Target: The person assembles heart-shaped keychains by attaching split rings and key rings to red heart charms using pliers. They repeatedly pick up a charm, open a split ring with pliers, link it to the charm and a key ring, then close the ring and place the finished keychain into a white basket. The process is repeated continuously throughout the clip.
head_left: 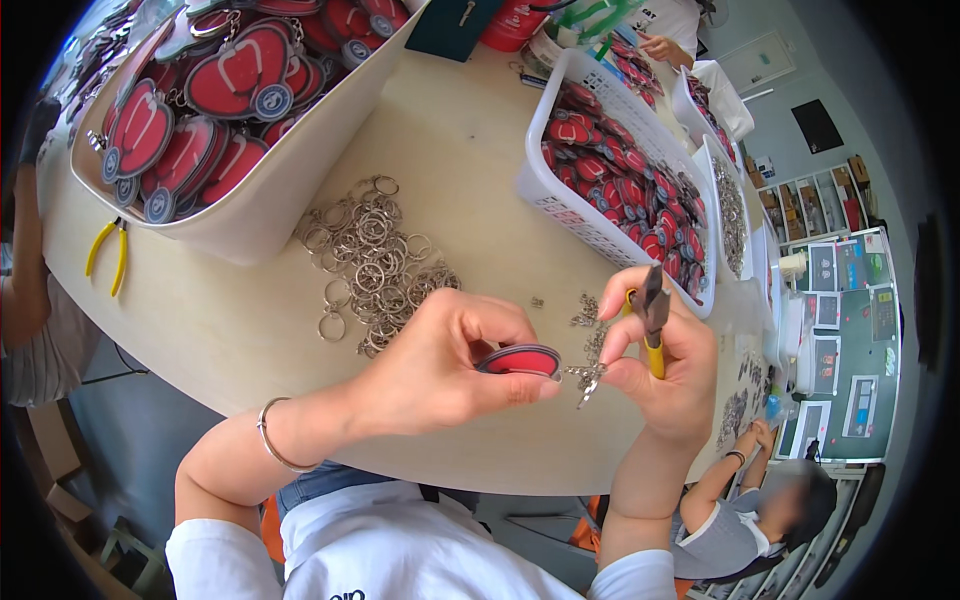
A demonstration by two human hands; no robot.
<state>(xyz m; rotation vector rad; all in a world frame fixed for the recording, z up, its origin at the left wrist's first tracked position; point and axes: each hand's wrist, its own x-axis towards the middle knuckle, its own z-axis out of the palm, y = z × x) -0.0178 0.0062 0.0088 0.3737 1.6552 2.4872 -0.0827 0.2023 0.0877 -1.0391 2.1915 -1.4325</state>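
Observation:
Between the thumb and fingers of my left hand [440, 355] is a red oval keychain charm [522, 361] with a dark rim, seen nearly edge-on. My right hand [668, 375] pinches a small silver clasp [588, 378] with thumb and forefinger, right beside the charm's end. Whether clasp and charm are joined, I cannot tell. Tucked in the same right hand are pliers [653, 312] with yellow handles, jaws pointing up. Beyond my fingers lies a small heap of silver clasps [586, 312]. A pile of split key rings [370, 262] spreads on the table past my left hand.
A white bin [300, 190] full of red charms stands at left, a white basket [535, 165] of charms at right. Yellow-handled pliers [108, 255] lie near the table's left edge. Another person [735, 525] sits at right; others are partly visible at far left and far end.

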